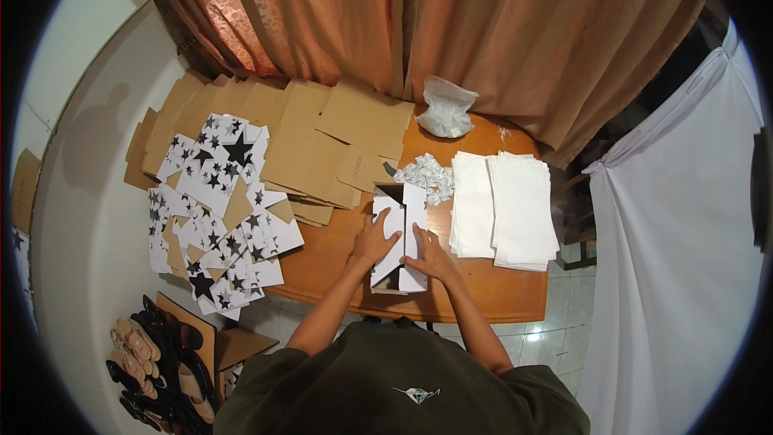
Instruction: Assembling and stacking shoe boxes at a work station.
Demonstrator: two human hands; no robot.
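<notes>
A white cardboard box stands at the near edge of the wooden table, its long flaps folded inward with a dark gap between them. My left hand lies on the left flap, fingers stretched and thumb apart. On the right flap rests my right hand, thumb spread toward the gap and fingers pointing away from me. Dark openings show at the far and near ends of the box. Just beyond it is a heap of crumpled pale, shiny wrapping.
Flat brown cardboard pieces cover the table's far left. White star-printed cardboard is piled at left. Stacks of white sheets lie right; a clear plastic bag sits behind. Shoes stand lower left. White cloth hangs at right.
</notes>
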